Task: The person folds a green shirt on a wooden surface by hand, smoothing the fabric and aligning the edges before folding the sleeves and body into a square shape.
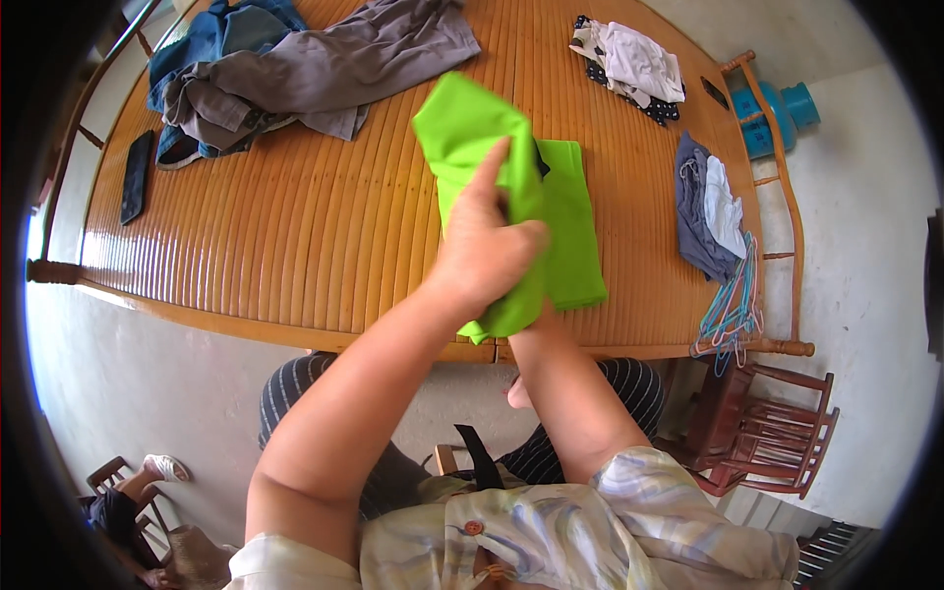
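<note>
Left of the hangers: green cloth, flat part nearer them, remainder lifted. Left hand lies over the lifted part, index finger extended, grip unclear; right hand hidden by cloth, state cannot be told. Advisable: align edges, smooth creases.

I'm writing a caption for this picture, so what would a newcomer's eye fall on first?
The vivid lime-green cloth near the middle, with the left hand laid against it, stands out most on the slatted wooden surface. Next comes the rumpled grey garment partly covering blue clothing at the upper left, then the turquoise canister past the surface's right edge.
</note>
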### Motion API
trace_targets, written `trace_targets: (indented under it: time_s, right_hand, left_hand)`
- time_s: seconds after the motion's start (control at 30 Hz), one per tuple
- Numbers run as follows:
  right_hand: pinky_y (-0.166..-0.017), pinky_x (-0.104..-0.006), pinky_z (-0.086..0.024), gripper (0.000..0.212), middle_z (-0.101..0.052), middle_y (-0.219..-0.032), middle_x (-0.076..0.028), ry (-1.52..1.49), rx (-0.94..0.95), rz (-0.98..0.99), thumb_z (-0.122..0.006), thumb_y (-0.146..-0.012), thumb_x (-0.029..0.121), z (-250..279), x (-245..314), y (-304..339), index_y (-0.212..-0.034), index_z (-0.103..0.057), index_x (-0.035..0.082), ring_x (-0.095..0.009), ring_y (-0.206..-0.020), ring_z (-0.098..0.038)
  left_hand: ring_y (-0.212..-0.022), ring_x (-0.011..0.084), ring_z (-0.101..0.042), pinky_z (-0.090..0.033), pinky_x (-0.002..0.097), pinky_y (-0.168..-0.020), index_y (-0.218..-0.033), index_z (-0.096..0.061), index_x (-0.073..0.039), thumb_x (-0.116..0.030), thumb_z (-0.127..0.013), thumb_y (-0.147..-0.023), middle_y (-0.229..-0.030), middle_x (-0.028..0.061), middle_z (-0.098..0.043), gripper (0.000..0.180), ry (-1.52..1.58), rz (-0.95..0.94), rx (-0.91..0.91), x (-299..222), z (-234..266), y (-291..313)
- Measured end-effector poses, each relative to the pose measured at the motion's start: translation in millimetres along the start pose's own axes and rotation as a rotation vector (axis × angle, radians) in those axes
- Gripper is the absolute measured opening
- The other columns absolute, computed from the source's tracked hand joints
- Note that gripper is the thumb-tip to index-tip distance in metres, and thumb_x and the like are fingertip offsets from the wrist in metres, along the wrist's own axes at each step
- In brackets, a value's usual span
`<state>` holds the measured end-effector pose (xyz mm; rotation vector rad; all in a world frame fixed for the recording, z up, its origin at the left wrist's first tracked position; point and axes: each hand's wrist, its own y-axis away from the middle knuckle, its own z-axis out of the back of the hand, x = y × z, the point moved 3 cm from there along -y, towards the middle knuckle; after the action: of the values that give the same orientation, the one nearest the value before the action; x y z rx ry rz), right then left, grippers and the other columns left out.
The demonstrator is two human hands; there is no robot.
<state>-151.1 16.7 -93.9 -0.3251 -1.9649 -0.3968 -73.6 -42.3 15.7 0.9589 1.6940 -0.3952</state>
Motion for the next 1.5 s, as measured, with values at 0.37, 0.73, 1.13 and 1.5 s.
trace_targets:
  time_s: [0.37,0.73,1.13,1.5]
  right_hand:
    - [-0.102,-0.0417,-0.034,0.054,-0.044,-0.132,-0.013,-0.743,-0.096,0.031,-0.029,-0.095,0.046,106,-6,17,-0.13,-0.04,0.007,-0.028,-0.118,-0.044]
    - [-0.105,-0.0477,-0.028,0.08,-0.038,-0.139,-0.017,-0.7,-0.383,0.112,-0.036,-0.085,0.064,147,16,57,-0.134,-0.037,0.002,-0.033,-0.126,-0.036]
    - [-0.077,-0.0343,-0.051,0.054,-0.059,-0.106,-0.016,-0.016,-0.39,-0.296,-0.047,-0.07,-0.004,164,69,77,-0.124,-0.046,-0.002,-0.021,-0.095,-0.059]
    - [-0.102,-0.0468,-0.031,0.045,-0.043,-0.131,-0.018,1.589,-0.022,0.665,-0.061,-0.079,0.019,17,100,-25,-0.121,-0.052,0.006,-0.034,-0.123,-0.039]
  left_hand:
    - [-0.124,0.0366,-0.039,-0.029,0.0439,-0.106,-0.126,-0.045,-0.002,-0.022,-0.058,-0.083,-0.129,0.0235,-0.044,0.049,-1.075,-0.287,0.442,55,-33,12]
    - [-0.139,0.0286,-0.01,-0.013,0.057,-0.109,-0.135,-0.038,-0.011,-0.031,-0.059,-0.082,-0.146,0.0146,-0.021,0.061,-1.528,-0.078,0.664,89,-16,23]
    - [-0.139,0.0301,-0.007,-0.009,0.0639,-0.106,-0.136,-0.038,-0.013,-0.037,-0.057,-0.082,-0.149,0.0112,-0.016,0.062,-1.574,0.093,0.675,80,-14,30]
    - [-0.139,0.0335,-0.006,-0.008,0.0552,-0.109,-0.135,-0.029,0.005,-0.03,-0.049,-0.085,-0.147,0.0239,-0.013,0.064,-1.679,-0.012,0.714,85,-5,55]
